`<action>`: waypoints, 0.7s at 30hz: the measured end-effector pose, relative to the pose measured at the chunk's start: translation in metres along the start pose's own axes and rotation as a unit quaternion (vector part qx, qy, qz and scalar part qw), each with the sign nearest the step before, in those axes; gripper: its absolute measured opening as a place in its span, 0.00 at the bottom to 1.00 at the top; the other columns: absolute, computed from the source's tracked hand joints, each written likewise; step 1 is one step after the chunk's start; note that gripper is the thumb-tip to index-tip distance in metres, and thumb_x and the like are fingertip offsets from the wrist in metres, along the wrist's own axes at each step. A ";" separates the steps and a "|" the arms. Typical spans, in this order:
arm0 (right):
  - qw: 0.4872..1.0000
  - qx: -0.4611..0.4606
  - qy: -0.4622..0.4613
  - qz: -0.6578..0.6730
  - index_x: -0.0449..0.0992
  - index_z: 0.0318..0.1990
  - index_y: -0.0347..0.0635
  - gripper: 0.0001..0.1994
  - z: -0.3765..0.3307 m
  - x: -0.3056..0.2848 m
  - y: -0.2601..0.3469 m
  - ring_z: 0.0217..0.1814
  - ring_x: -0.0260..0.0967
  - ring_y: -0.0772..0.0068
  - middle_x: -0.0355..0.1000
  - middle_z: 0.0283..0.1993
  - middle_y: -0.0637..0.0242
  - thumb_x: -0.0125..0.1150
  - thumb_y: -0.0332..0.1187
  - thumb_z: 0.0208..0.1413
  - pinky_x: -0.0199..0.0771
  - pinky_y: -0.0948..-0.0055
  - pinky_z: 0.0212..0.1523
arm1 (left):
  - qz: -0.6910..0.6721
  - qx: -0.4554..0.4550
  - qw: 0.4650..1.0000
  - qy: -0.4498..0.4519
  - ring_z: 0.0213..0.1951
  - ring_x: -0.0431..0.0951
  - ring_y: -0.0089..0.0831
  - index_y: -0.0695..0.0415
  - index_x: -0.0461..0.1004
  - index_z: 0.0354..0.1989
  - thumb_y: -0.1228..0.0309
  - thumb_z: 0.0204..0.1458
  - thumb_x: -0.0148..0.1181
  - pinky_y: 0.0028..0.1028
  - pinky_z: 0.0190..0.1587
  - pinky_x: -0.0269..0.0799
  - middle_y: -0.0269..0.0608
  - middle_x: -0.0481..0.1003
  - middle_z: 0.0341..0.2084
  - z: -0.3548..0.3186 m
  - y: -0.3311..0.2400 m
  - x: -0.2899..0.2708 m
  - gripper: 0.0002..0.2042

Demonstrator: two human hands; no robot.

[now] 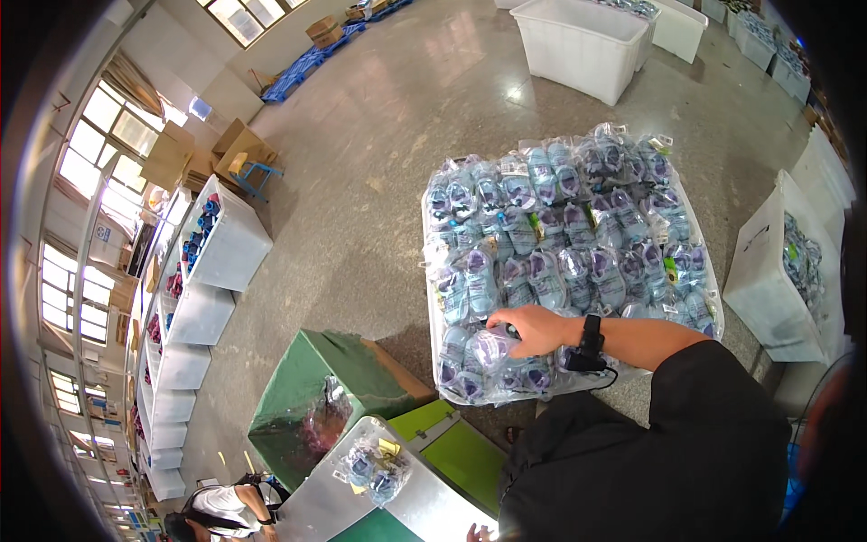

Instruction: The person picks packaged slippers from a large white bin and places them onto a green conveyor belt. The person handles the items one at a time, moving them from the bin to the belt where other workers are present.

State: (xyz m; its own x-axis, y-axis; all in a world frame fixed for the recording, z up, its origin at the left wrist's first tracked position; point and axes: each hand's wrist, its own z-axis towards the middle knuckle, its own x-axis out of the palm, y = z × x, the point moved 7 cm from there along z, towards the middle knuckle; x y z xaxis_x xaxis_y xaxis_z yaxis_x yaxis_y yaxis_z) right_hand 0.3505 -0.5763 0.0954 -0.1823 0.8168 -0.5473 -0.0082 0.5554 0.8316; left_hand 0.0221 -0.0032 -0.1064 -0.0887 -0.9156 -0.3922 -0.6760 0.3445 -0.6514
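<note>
A large white bin (431, 298) holds rows of light blue and purple shoes (546, 275) in clear plastic bags. My right hand (535, 329), with a black band at the wrist, reaches in over its near left part. Its fingers are closed on a clear-bagged pair of shoes (492, 349), partly covered by the hand. Of my left hand (479, 534), just a few fingertips show at the lower edge, apart from each other and with nothing visible in them. Close to it, another bagged pair of shoes (375, 470) lies on a grey-white tabletop (440, 481).
A green-lined box (312, 384) with crumpled plastic inside stands left of the bin, by the table. Another person (230, 506) works at the lower left. White tubs (226, 244) line the left side; more stand behind (578, 54) and at right (768, 280).
</note>
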 end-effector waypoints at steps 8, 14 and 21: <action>1.000 -0.012 0.021 -0.009 0.72 0.58 0.45 0.30 0.008 0.014 0.005 0.35 0.76 0.47 0.76 0.30 0.54 0.68 0.35 0.43 0.69 0.50 0.35 | -0.003 -0.030 1.000 0.009 0.37 0.81 0.31 0.57 0.66 0.69 0.61 0.68 0.56 0.28 0.35 0.77 0.49 0.81 0.44 0.011 -0.030 0.014 0.24; 0.994 -0.024 0.104 0.016 0.72 0.60 0.47 0.32 -0.002 0.050 0.022 0.36 0.76 0.47 0.75 0.30 0.54 0.68 0.35 0.42 0.69 0.50 0.36 | 0.001 -0.040 0.999 0.015 0.38 0.81 0.31 0.57 0.66 0.69 0.60 0.68 0.55 0.28 0.36 0.77 0.49 0.81 0.44 0.015 -0.042 0.017 0.24; 0.991 -0.038 0.122 0.039 0.72 0.60 0.49 0.33 -0.005 0.062 0.018 0.37 0.77 0.48 0.76 0.32 0.55 0.68 0.36 0.39 0.70 0.51 0.35 | 0.012 -0.043 0.998 0.036 0.39 0.81 0.32 0.58 0.66 0.68 0.60 0.68 0.55 0.29 0.37 0.76 0.48 0.81 0.45 0.025 -0.055 0.023 0.24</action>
State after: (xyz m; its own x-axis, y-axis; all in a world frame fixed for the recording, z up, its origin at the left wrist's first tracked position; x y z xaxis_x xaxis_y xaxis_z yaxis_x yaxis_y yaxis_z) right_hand 0.3342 -0.5164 0.0770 -0.4184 0.7893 -0.4494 -0.0561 0.4714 0.8802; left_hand 0.0755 -0.0384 -0.0961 -0.1563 -0.9210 -0.3568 -0.7334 0.3502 -0.5827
